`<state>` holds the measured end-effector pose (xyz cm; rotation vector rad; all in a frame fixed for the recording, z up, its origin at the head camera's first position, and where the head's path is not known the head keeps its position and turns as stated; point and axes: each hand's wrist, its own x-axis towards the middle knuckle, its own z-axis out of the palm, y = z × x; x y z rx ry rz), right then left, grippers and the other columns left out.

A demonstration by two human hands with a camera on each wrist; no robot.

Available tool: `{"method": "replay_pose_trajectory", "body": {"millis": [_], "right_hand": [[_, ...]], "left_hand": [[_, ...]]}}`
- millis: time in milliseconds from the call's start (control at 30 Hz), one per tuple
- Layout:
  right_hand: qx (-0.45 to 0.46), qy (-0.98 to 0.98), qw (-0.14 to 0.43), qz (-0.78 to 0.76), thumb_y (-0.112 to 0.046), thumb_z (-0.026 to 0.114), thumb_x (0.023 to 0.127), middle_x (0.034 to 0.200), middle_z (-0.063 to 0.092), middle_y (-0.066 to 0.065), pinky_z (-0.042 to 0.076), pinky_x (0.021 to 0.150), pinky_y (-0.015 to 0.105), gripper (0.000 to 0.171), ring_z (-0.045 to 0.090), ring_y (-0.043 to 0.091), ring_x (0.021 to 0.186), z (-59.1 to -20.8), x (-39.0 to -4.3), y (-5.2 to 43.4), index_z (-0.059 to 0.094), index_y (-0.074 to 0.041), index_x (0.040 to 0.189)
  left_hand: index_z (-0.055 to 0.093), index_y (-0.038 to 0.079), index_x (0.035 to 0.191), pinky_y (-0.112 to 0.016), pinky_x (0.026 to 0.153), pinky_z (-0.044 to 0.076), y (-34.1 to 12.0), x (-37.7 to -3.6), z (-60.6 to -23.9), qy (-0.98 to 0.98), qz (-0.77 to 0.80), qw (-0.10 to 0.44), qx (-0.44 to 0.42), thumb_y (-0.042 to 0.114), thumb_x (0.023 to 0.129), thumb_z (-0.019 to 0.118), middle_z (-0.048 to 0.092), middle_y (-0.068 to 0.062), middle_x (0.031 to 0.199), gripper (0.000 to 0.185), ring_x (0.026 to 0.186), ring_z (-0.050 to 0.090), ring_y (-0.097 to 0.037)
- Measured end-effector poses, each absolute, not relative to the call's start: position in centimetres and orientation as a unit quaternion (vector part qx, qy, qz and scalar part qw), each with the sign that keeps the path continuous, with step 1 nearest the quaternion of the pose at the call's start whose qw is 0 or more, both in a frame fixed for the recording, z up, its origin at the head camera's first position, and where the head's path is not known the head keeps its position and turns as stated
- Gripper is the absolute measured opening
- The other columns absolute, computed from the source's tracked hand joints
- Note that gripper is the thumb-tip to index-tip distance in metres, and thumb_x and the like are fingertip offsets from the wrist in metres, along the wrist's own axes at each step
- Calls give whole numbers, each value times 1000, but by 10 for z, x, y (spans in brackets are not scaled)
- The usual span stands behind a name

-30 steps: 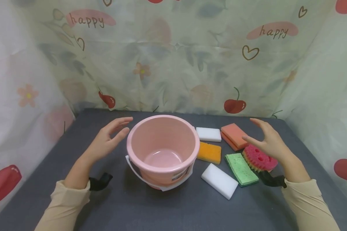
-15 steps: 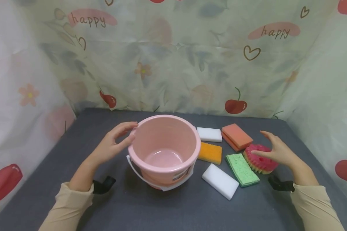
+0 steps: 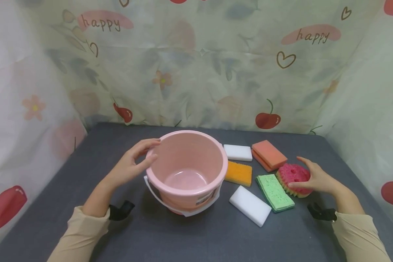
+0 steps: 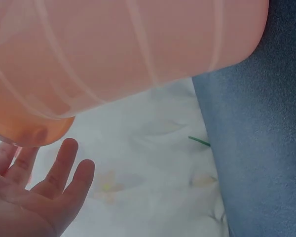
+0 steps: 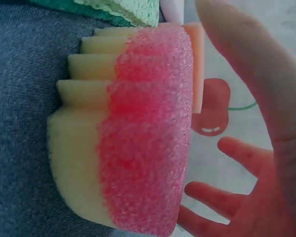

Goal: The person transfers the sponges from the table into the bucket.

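A pink bucket with a white handle stands on the dark table. My left hand is at its left rim, fingertips overlapping the edge in the head view. The left wrist view shows those fingers spread beside the bucket's rim. To the right lies a scalloped sponge, pink on one side and pale yellow on the other. Over its right part hovers my right hand, thumb and fingers apart. In the right wrist view the thumb and fingers are extended close above the sponge's pink face.
Between bucket and right hand lie a green sponge, an orange-yellow sponge, a white block and a second white block. Salmon sponges are stacked behind. A printed curtain hangs at the back.
My left hand has moved right, up to the bucket's rim. My right hand has come down and to the right, over the pink scalloped sponge. The bucket and sponges stay put.
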<state>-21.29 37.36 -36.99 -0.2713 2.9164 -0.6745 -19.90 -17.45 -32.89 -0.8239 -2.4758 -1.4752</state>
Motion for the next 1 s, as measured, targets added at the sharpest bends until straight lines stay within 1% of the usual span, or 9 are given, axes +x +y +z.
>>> {"method": "replay_pose_trajectory", "body": {"millis": [167, 267, 600, 833, 1000], "right_hand": [[-98, 968, 71, -219, -41, 77, 68, 126, 35, 35, 54, 72, 50, 104, 33, 50, 111, -374, -212, 376, 20, 9, 139], [-101, 968, 74, -219, -40, 78, 67, 124, 37, 34, 53, 72, 49, 105, 33, 49, 110, -375, -211, 377, 20, 9, 139], [-108, 967, 73, -217, -38, 80, 66, 121, 42, 32, 53, 70, 46, 105, 38, 44, 106, -378, -210, 376, 20, 9, 139], [-106, 967, 71, -220, -38, 79, 66, 119, 42, 30, 53, 68, 40, 105, 39, 43, 106, -372, -210, 374, 20, 8, 140], [-112, 968, 56, -218, -36, 79, 67, 119, 43, 30, 52, 69, 41, 103, 38, 43, 106, -365, -210, 372, 21, 9, 139]], "left_hand": [[48, 9, 133, -8, 96, 36, -174, -199, -329, -827, -494, 47, -265, 13, 92, 56, 42, -8, 143, 42, 129, 41, -18], [47, 10, 135, -9, 95, 37, -174, -200, -329, -827, -494, 43, -264, 13, 92, 56, 41, -8, 144, 44, 128, 41, -22], [44, 10, 137, -9, 94, 36, -174, -199, -328, -828, -496, 30, -261, 14, 92, 55, 38, -7, 146, 46, 130, 40, -24], [44, 12, 137, -9, 94, 36, -174, -199, -329, -829, -494, 30, -259, 15, 93, 55, 38, -7, 146, 46, 131, 39, -23], [44, 10, 137, -10, 94, 37, -174, -199, -328, -828, -496, 30, -261, 14, 92, 55, 38, -7, 146, 46, 130, 39, -23]]}}
